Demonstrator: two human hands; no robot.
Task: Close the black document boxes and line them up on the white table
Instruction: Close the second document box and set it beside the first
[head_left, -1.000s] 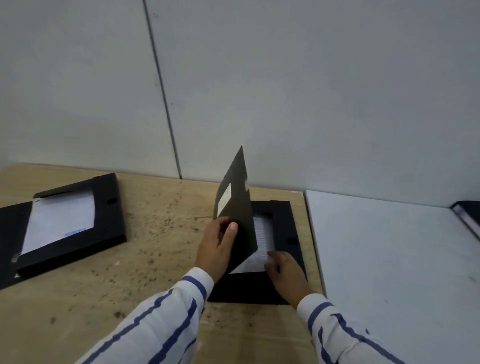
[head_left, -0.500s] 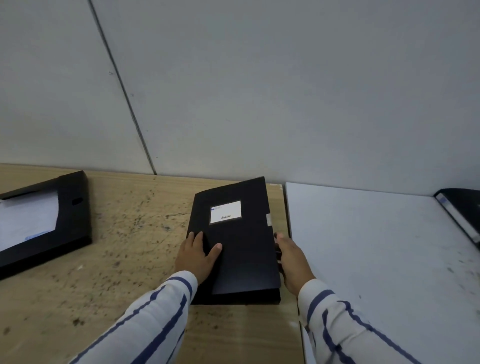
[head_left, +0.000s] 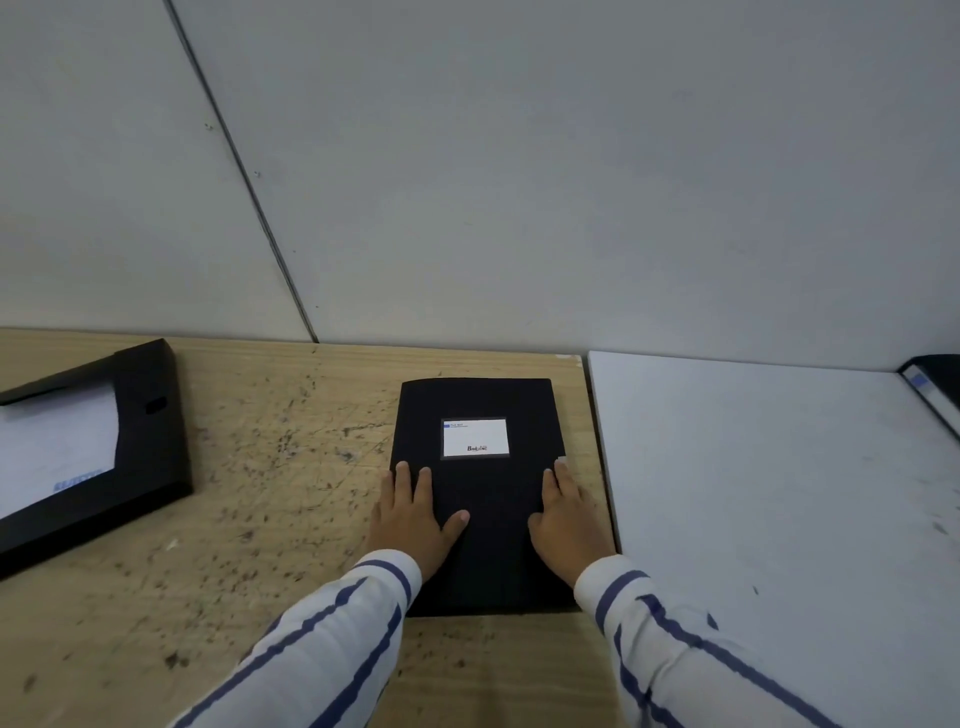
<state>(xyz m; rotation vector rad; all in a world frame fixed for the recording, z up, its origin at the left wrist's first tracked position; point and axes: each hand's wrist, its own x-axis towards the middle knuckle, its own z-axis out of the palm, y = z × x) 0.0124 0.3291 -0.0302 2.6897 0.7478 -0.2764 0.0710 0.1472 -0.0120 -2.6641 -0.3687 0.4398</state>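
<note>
Both hands, left (head_left: 415, 519) and right (head_left: 566, 525), fingers spread flat, grasping nothing, press box (head_left: 480, 493) lid closed on bench (head_left: 260, 519).

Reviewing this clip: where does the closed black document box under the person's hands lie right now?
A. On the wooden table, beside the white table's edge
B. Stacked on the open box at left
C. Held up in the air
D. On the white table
A: the closed box lies flat on the wooden table, left of the white table, with both hands pressing on it.
</note>
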